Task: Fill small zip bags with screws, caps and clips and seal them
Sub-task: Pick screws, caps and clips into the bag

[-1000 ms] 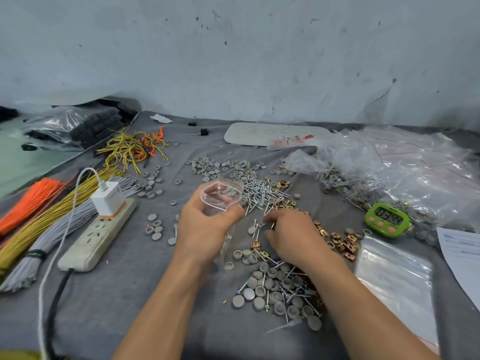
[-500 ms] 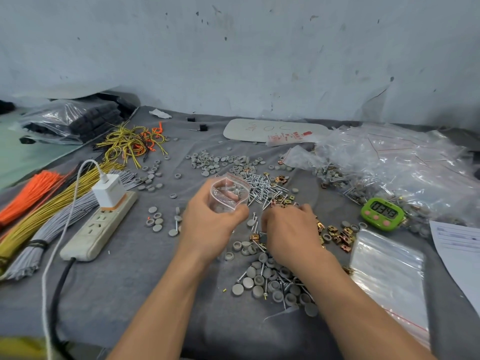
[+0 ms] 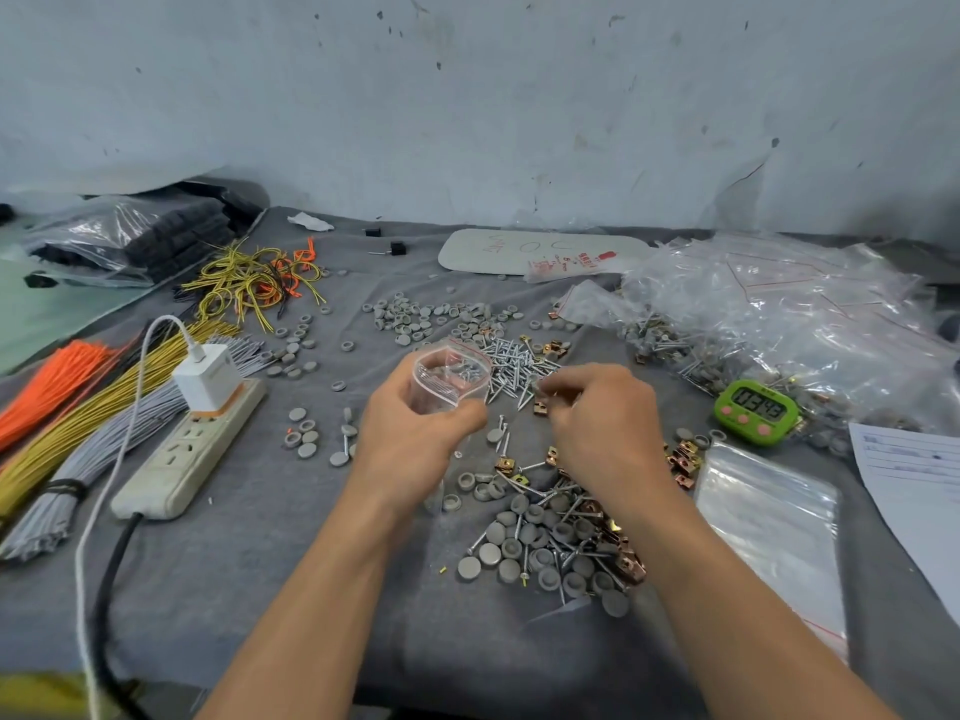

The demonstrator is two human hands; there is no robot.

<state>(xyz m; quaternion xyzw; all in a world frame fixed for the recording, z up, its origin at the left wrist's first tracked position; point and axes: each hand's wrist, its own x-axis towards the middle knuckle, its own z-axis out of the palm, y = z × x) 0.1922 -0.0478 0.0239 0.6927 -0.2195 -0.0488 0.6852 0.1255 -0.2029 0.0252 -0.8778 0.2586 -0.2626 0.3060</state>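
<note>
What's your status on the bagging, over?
Left hand holds small zip bag, mouth open. Right hand at screw pile, grip unclear. Nothing between them.

power strip (image 3: 188, 448) left, timer (image 3: 756, 412) right, screws (image 3: 511, 363) between

1. One timer (image 3: 756, 412).
2. One power strip (image 3: 182, 459), one charger (image 3: 208, 379).
3. Three wire bundles (image 3: 88, 462): orange, yellow, grey.
4. One open bag (image 3: 449, 376), one heap of filled bags (image 3: 779, 314).
5. Screws (image 3: 511, 363), caps (image 3: 410, 317), clips (image 3: 683, 457): too many to count.

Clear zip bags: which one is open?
The small clear zip bag in the left hand: its mouth gapes; the stacked clear bags at right lie flat.
</note>
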